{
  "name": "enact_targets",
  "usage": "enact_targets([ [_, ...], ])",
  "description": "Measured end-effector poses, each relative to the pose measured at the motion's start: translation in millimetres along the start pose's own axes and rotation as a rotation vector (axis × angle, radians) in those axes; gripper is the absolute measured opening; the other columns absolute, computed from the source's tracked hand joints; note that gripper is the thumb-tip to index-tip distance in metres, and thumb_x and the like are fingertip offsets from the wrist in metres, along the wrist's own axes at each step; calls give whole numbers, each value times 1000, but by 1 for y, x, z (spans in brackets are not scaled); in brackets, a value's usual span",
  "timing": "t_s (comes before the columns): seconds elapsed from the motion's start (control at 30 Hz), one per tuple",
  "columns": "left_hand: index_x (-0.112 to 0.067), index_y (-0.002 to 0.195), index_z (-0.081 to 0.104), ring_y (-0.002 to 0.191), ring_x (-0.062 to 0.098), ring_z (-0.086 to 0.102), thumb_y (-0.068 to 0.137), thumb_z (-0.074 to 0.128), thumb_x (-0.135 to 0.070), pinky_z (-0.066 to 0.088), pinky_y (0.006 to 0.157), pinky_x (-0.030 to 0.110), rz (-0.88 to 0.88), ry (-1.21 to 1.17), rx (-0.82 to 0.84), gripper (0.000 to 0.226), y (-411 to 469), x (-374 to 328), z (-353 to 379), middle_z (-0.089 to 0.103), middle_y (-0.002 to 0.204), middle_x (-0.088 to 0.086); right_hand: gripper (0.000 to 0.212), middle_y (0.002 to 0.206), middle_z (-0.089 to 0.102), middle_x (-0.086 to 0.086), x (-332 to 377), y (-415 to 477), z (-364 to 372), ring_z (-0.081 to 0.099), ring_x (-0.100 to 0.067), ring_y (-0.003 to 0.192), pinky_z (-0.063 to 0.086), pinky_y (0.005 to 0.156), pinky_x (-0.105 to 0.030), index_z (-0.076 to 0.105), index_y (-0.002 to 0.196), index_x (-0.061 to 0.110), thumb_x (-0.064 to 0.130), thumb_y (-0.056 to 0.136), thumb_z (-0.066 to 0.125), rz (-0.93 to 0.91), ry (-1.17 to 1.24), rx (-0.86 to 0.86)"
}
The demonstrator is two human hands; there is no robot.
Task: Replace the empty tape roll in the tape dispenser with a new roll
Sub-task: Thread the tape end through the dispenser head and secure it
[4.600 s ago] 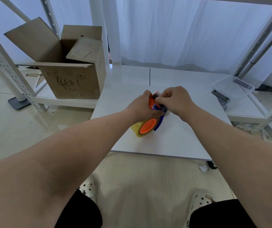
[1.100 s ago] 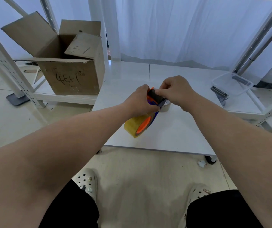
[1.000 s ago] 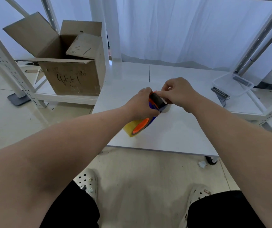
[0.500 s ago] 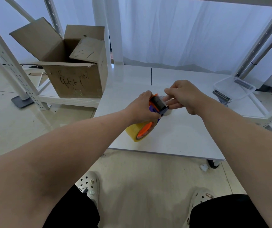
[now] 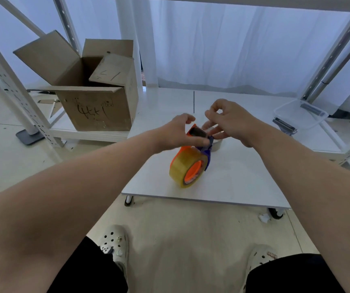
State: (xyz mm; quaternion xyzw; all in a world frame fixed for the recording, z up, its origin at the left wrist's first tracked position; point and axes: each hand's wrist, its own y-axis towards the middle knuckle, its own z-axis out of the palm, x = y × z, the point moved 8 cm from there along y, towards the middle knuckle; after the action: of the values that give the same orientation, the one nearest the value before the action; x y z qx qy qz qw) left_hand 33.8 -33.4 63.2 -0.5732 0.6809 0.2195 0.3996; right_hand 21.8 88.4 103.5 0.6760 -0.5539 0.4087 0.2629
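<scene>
Yellow roll [image 5: 185,167] now down (L hand [image 5: 177,134] grips dispenser [image 5: 199,136]), R fingers [image 5: 210,114] pinched together.

Cardboard box [image 5: 93,108] is bearing handwritten black marks on its front, resembling "4tt1"; its flap is showing illegible dark strokes.

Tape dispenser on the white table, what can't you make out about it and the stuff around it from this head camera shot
- Head view: the tape dispenser, its cutter end and handle, is partly covered by the left hand and right hand.
- The tape's free end: too thin and clear to trace at the right hand's fingertips.
- The pale object behind the dispenser: mostly hidden, identity unclear.
- The cardboard box: its flaps hide the inside.
- The clear container: contents too small.
</scene>
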Motion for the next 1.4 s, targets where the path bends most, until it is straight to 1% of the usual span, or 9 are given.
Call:
enact_targets([
  [0.17, -22, 130, 48, 109, 19, 46, 86, 66, -31, 40, 82, 28, 107, 35, -155, 48, -3, -25, -33, 45, 128, 5, 13, 101, 70, -9, 1, 0, -2, 68, -21, 80, 57, 68, -27, 50, 95, 16, 28, 97, 49, -16, -14, 11],
  [0.27, -25, 128, 51, 107, 19, 47, 88, 63, -29, 39, 85, 30, 95, -1, -51, 41, -3, -30, -31, 46, 124, 1, 13, 107, 67, -6, 4, -1, -1, 69, -23, 82, 58, 71, -29, 52, 93, 16, 29, 95, 53, -40, 4, 56],
  [0.4, -16, 108, 63, 103, 14, 46, 89, 62, -23, 35, 87, 30, 70, -11, 9, 20, -5, -33, -31, 53, 96, -10, 17, 104, 63, -5, 7, -3, 2, 68, -18, 78, 57, 67, -25, 53, 94, 16, 32, 93, 56, -61, -16, 94],
  [0.63, -8, 93, 67, 84, 9, 56, 88, 64, -20, 43, 74, 19, 124, -63, -75, 13, -4, -30, -41, 63, 86, -2, 28, 105, 70, -6, 4, -2, 3, 71, -21, 90, 58, 79, -33, 56, 96, 14, 38, 85, 66, -43, 29, 104],
  [0.9, -7, 91, 70, 89, 15, 63, 86, 66, -12, 51, 85, 25, 187, -118, -137, 8, -4, -34, -40, 69, 90, 3, 22, 90, 69, -10, 15, 0, 3, 60, -16, 79, 46, 66, -23, 69, 88, 3, 25, 82, 71, -208, -299, -37],
  [1.1, -14, 93, 66, 104, 19, 59, 87, 62, -15, 46, 93, 31, 124, -162, -37, 6, -4, -31, -34, 66, 101, 0, 20, 87, 68, -9, 19, -1, -4, 63, -23, 87, 53, 84, -40, 68, 85, 2, 22, 83, 68, -230, -264, -90],
  [1.23, -22, 111, 54, 122, 20, 47, 85, 65, -18, 39, 105, 41, -58, -162, 132, 29, -4, -11, -14, 52, 124, -1, 13, 81, 63, -9, 10, -1, -4, 63, -27, 85, 56, 84, -46, 61, 71, 10, 15, 82, 67, -153, -205, -85],
  [1.33, -22, 138, 29, 119, 24, 46, 77, 73, -40, 45, 98, 37, -130, -8, 102, 78, -3, 0, 3, 41, 135, 3, 14, 83, 62, -8, 3, 0, -6, 66, -26, 82, 56, 70, -34, 56, 74, 11, 12, 86, 65, -83, -90, -96],
  [1.4, -19, 143, 23, 109, 22, 48, 71, 75, -51, 46, 89, 33, -114, 109, 27, 94, 2, 4, 9, 45, 133, 5, 11, 92, 66, -12, 2, 1, -7, 68, -23, 80, 55, 64, -26, 57, 79, 12, 13, 88, 63, -60, -30, -102],
])
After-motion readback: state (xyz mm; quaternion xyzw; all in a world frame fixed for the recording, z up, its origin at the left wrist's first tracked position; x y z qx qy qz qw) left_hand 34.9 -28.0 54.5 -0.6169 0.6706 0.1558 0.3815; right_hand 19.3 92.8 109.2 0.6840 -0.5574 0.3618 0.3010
